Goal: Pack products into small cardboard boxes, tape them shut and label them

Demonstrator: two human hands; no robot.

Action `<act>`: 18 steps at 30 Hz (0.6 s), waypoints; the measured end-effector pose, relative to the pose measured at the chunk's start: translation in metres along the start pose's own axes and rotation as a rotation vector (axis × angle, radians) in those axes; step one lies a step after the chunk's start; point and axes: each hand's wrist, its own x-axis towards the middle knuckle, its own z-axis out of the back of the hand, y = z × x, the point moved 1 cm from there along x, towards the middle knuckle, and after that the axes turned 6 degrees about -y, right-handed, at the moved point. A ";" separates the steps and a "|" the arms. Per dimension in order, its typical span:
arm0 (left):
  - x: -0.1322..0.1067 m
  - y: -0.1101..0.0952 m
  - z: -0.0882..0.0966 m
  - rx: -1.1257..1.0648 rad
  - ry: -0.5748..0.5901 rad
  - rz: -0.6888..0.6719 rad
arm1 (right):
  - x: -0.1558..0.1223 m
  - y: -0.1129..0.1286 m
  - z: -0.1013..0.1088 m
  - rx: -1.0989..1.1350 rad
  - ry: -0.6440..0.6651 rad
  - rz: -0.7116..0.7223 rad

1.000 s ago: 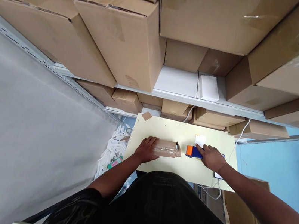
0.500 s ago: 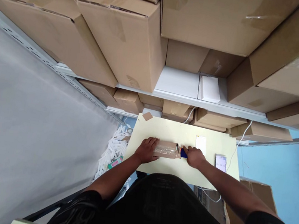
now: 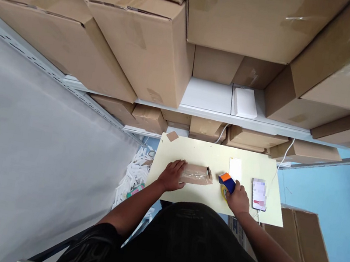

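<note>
A small brown cardboard box [image 3: 196, 174] wrapped with clear tape lies on the pale yellow table [image 3: 204, 153]. My left hand [image 3: 173, 175] rests on its left end, fingers curled over it. My right hand [image 3: 237, 198] grips a blue and orange tape dispenser [image 3: 227, 182], held just to the right of the box, near the table's front edge. A white paper slip [image 3: 235, 168] lies behind the dispenser.
A phone [image 3: 258, 194] with a white cable lies at the table's right. Large cardboard boxes [image 3: 136, 40] fill shelves behind and above. White paper scraps [image 3: 133, 173] litter the floor at left. A cardboard box [image 3: 312, 250] stands on the blue floor at right.
My right hand picked up the tape dispenser, brought it to the box's right end, then drew it back to the right and toward me. My left hand stayed on the box.
</note>
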 end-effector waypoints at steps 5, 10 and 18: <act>-0.004 0.005 0.006 -0.081 0.028 -0.043 | -0.010 0.033 -0.002 -0.108 -0.141 0.125; -0.030 0.006 -0.002 -0.233 -0.140 0.145 | -0.016 0.046 -0.001 -0.144 -0.254 0.182; -0.066 0.009 -0.033 -0.756 -0.102 0.651 | -0.044 0.048 -0.036 -0.173 -0.212 0.248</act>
